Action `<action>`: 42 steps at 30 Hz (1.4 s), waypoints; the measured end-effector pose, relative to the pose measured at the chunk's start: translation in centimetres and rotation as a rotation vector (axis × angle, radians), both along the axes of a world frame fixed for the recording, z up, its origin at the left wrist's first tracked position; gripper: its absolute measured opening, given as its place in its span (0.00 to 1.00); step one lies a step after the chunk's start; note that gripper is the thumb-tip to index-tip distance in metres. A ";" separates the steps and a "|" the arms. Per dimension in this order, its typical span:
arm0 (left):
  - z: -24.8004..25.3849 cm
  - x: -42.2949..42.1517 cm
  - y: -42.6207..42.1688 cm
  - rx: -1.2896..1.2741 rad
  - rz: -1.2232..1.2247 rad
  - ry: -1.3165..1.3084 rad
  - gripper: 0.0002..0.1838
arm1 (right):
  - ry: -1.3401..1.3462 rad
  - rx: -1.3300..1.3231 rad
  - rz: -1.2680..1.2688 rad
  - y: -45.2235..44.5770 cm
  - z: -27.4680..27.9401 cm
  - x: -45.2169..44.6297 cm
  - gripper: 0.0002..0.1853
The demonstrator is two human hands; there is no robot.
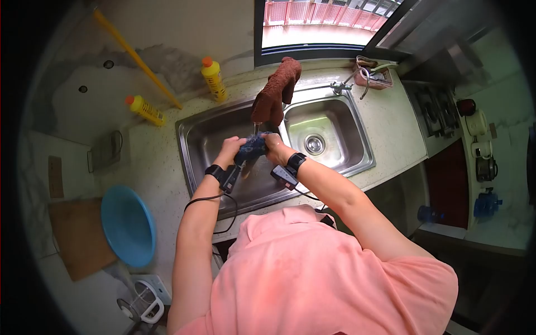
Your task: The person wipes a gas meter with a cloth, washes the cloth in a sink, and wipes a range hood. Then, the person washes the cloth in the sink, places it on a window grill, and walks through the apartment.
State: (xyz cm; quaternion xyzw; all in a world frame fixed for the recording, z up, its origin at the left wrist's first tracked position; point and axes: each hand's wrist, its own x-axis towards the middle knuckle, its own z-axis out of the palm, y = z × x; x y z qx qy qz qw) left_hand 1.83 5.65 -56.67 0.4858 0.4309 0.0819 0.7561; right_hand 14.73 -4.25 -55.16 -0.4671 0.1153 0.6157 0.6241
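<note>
Over the left basin of the steel sink (pixel 195 139), a bunched dark blue cloth (pixel 253 147) is held between both hands. My left hand (pixel 230 148) grips its left side with the fingers closed. On the other side, my right hand (pixel 273 145) is closed around the right end. A thin stream of water runs down onto the cloth from under a brown towel (pixel 279 86), which hangs over what looks like the tap, its spout hidden. The blue cloth's underside and some fingertips are out of sight.
The right basin (pixel 329 125) has a round drain. Two yellow bottles (pixel 213 81) with orange caps stand at the back left. A blue tub (pixel 128 226) leans at left, above a glass jug (pixel 148 301). A pink basket (pixel 379 78) sits behind a second tap (pixel 341 87).
</note>
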 end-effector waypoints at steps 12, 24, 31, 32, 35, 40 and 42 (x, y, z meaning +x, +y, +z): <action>3.7 3.0 -5.5 -0.616 0.363 -0.271 0.11 | -0.060 -0.146 0.372 0.5 -5.4 0.8 0.24; 1.5 1.7 -3.3 0.806 0.167 0.363 0.21 | 0.053 -0.026 0.214 1.1 -1.3 -2.4 0.14; -6.9 0.1 1.6 0.476 0.339 0.217 0.23 | -0.089 -0.073 0.184 0.6 -3.8 -1.2 0.11; -6.9 -0.1 2.1 0.202 0.402 0.129 0.21 | -0.112 -0.134 0.188 0.3 -4.4 -0.8 0.14; 0.7 0.7 -1.1 -0.362 0.598 -0.098 0.09 | 0.012 -0.345 0.415 -0.1 0.6 -0.8 0.21; 3.5 2.8 -4.9 -0.281 0.424 -0.366 0.12 | 0.331 0.084 0.439 1.1 -3.4 -0.7 0.27; 3.2 3.4 -5.3 -0.173 0.407 -0.303 0.14 | 0.227 0.111 0.457 1.2 -5.3 -0.5 0.27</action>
